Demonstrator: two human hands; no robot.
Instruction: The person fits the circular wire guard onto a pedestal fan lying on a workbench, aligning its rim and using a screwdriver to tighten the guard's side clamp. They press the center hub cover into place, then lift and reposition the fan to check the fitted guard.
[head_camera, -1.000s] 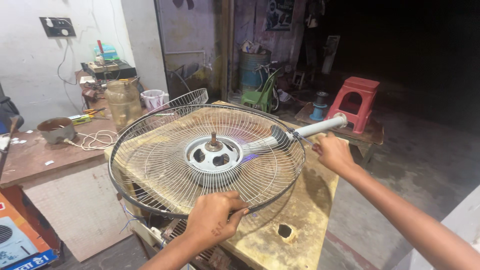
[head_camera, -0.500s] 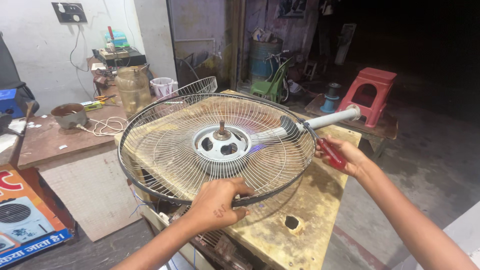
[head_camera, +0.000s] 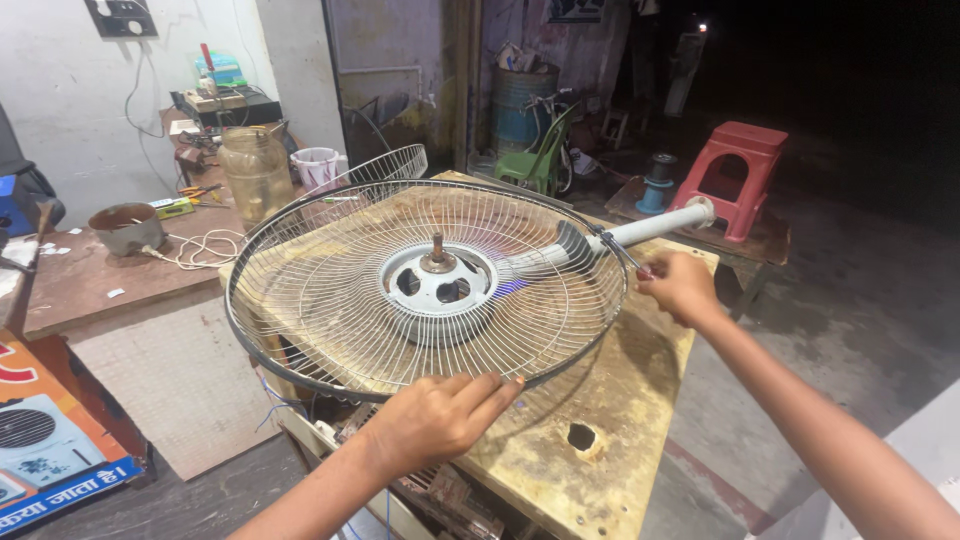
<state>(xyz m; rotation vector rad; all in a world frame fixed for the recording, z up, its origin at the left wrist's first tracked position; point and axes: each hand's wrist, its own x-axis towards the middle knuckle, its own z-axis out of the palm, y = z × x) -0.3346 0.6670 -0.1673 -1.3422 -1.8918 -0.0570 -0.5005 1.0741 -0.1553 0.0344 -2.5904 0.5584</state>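
Dim workshop space surrounded a worn, yellowish wooden counter (head_camera: 600, 400), its top scuffed and pierced by a round hole near the front right; bare concrete floor lay open to the right and far right, dark beyond. On the counter lay a round wire fan guard (head_camera: 330, 300), thin radial metal ribs inside a dark rim, overhanging the counter's near left edge. At its middle sat the pale grey motor housing (head_camera: 440, 290) with a short rusty shaft standing up, and a light-coloured tube (head_camera: 660, 225) ran off from it to the far right, past the counter's edge.

The left hand (head_camera: 440, 415) rested flat on the near rim of the guard, fingers (head_camera: 490, 390) held together and stretched over the wire. The right hand (head_camera: 680, 285) was at the right rim beside the tube, fingers curled shut around a small red-handled tool (head_camera: 645, 270); how much of it they covered I cannot tell.

At the far left a brown wooden side counter (head_camera: 110, 280) carried a metal bowl (head_camera: 125, 228), a coiled white cord and a cloudy glass jar (head_camera: 255, 170). Leaning at the near left was an orange and blue printed carton (head_camera: 50, 440) picturing a grille. A second wire guard (head_camera: 385, 165) stood behind, and a red plastic stool (head_camera: 740, 175) sat far right.
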